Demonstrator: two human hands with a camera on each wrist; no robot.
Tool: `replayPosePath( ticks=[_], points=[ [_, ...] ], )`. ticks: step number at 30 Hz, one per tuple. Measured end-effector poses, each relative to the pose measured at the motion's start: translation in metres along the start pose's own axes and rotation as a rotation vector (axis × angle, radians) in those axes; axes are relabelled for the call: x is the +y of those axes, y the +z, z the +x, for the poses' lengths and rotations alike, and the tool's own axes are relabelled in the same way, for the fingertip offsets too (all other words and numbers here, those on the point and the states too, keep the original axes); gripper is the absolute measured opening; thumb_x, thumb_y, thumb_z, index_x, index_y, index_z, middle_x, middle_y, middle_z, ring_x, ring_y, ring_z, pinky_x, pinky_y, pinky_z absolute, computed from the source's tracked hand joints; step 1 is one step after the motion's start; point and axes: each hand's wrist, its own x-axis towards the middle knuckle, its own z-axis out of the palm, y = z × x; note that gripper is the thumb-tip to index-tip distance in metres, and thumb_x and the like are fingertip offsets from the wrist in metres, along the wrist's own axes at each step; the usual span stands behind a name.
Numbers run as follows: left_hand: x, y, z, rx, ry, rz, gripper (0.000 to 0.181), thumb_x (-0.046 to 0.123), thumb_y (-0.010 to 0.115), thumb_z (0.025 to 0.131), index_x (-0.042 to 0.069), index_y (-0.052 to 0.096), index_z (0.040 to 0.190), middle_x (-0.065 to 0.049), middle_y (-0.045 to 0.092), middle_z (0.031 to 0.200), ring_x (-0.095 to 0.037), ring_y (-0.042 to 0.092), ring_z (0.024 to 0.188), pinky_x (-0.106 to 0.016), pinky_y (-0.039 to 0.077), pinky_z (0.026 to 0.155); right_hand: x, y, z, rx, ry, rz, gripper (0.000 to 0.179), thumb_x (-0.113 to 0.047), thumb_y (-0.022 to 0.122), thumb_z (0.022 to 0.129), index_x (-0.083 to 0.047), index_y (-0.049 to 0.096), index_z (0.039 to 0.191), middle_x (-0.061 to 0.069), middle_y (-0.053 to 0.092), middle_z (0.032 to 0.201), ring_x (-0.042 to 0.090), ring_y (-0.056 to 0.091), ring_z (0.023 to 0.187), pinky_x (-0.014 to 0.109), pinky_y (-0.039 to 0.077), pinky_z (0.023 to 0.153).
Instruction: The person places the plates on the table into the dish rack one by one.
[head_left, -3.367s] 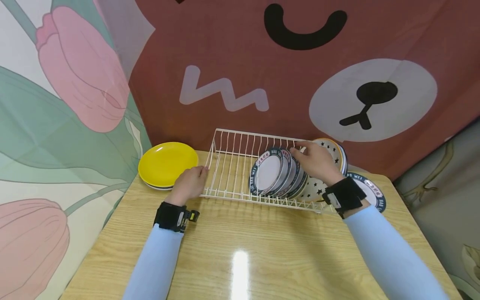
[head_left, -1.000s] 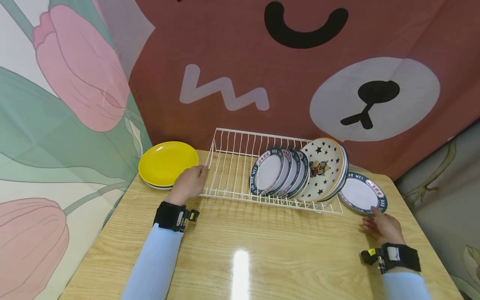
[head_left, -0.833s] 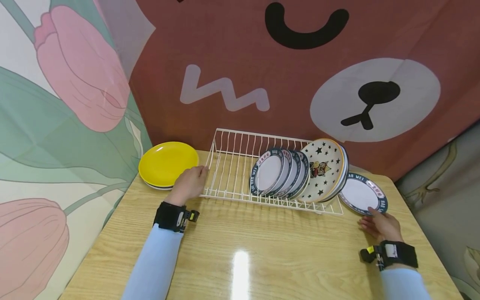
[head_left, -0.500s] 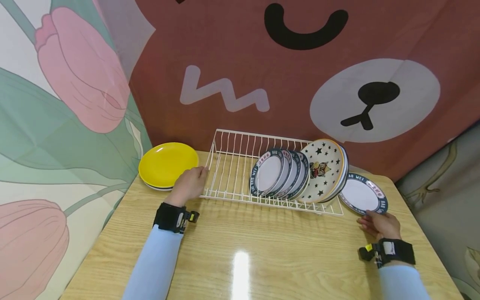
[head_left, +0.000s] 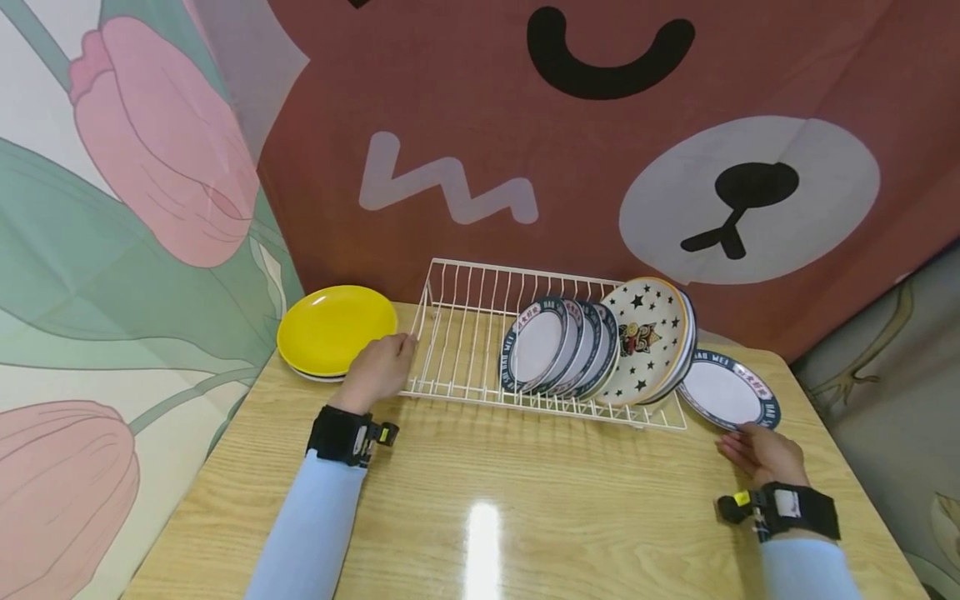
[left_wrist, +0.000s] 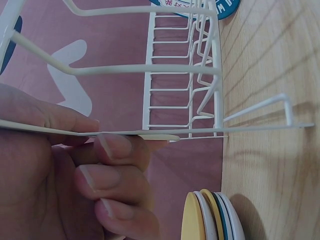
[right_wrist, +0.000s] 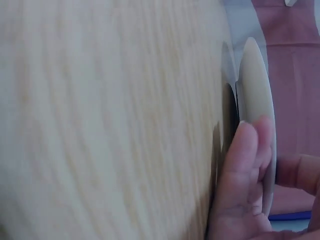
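Observation:
My left hand grips the left end of a white wire dish rack. In the left wrist view its fingers curl round the thin end wire. At the rack's right side, my right hand holds the near rim of a white plate with a blue lettered border. The right wrist view has its thumb on the plate's upper side and its fingers under the rim, close over the table. Several small blue-rimmed plates stand on edge in the rack, with a larger star-patterned plate to their right.
A yellow plate tops a stack left of the rack; the left wrist view shows the stack's layered edges. The wooden table reaches back to a brown printed cloth hanging close behind the rack.
Since the oldest frame, my right hand has gone from the small plates in the rack to the plate at the right. That plate has lately shifted slightly right. My left hand stays put.

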Motion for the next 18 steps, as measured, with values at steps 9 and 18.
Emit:
replayPosePath(
  ticks=[9,18],
  points=[
    [-0.0005,-0.0008,-0.0007,-0.003,0.008,0.013,0.048,0.04,0.026,0.107,0.005,0.059,0.099,-0.007,0.043,0.065,-0.022,0.045,0.054,-0.034,0.038,0.052,-0.0006,-0.0057,-0.0042,-0.015,0.047,0.089,0.013,-0.025,0.043,0.103,-0.024,0.044,0.116,0.0,0.065,0.071,0.018,0.066,0.08,0.035,0.057,0.075],
    [0.0001,-0.0013,-0.0005,-0.012,0.006,-0.001,0.05,0.039,0.027,0.107,0.002,0.06,0.106,-0.007,0.043,0.065,-0.023,0.045,0.055,-0.034,0.038,0.053,0.0044,-0.0057,-0.0082,-0.008,-0.013,0.144,0.009,-0.032,0.042,0.103,-0.028,0.04,0.111,0.0,0.065,0.069,0.019,0.067,0.077,0.035,0.058,0.071]
  ],
)
